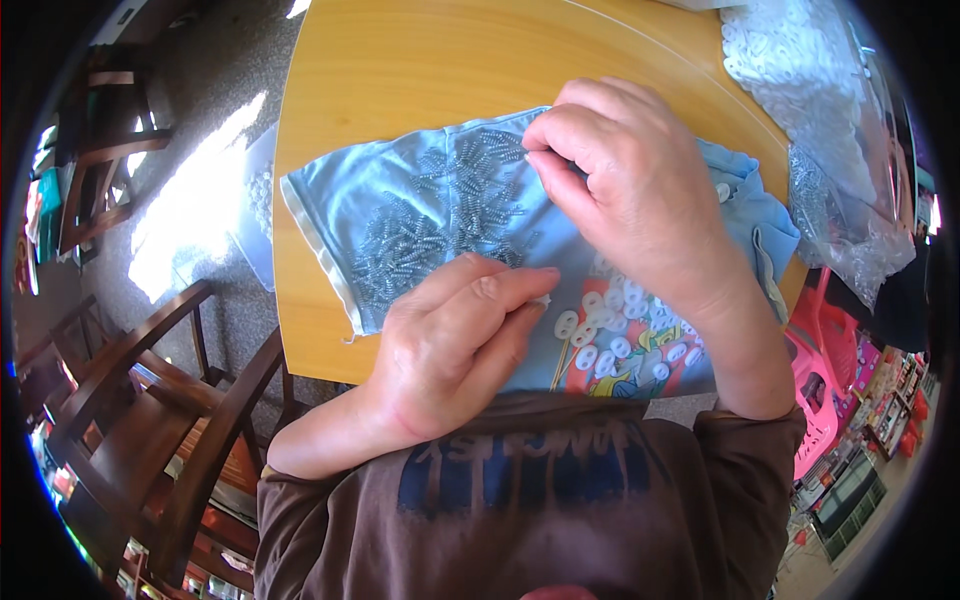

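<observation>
A light blue cloth garment [330, 190] lies spread over the table, with a loose heap of small metal coil springs [400, 245] on its left half. Oval white plastic pieces with two holes [585, 335] lie in a group on the cloth's printed part. My left hand [455, 345] is closed in front of the springs; a bit of something white shows between thumb and forefinger, mostly hidden. Beyond it, my right hand [635, 180] pinches with thumb and forefinger at the far right edge of the spring heap. Whatever sits in that pinch is too small to make out.
Clear plastic bags [800, 90] full of white pieces and of springs stand at the table's right edge. The yellow wooden table [420, 60] has a rounded far right side. Wooden armchairs [190, 400] are at left, a pink plastic chair [825, 370] at right.
</observation>
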Motion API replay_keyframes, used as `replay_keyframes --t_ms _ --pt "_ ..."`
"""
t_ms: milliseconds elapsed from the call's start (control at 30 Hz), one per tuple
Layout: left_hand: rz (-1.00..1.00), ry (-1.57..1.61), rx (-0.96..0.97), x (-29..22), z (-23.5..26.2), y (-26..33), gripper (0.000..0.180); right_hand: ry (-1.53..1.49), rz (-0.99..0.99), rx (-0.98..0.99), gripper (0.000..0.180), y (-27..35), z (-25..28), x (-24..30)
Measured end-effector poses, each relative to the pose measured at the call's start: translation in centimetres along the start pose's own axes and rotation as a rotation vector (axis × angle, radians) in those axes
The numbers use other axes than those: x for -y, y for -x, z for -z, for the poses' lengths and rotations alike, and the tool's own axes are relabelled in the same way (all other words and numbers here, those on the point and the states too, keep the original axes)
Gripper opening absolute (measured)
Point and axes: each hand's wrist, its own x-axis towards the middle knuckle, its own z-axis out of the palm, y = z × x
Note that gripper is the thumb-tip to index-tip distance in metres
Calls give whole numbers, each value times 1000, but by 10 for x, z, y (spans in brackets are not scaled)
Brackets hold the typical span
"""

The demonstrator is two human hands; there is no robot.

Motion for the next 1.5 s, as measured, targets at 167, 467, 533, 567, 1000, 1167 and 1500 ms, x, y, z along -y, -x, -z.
replay_keyframes --t_ms 167,467,533,567,1000,1167,1500 --pt "-12 -1 -19 1 0 1 28 -52 -7 -24 8 -2 -1 2" --pt "297 639 -186 -7 5 8 21 -692 -239 20 3 19 24 19" --pt "282 656 -197 -11 7 2 20 -900 -288 83 3 24 27 23" --pt "324 694 -187 -14 8 1 21 -942 -257 125 5 27 27 22" --pt "290 527 -209 -17 1 4 15 -987 -296 90 8 39 19 38" --pt "242 538 -263 -15 -1 4 12 -994 -281 45 9 40 17 43" --pt "318 859 -217 -15 2 8 19 -1117 -404 126 5 44 25 45"
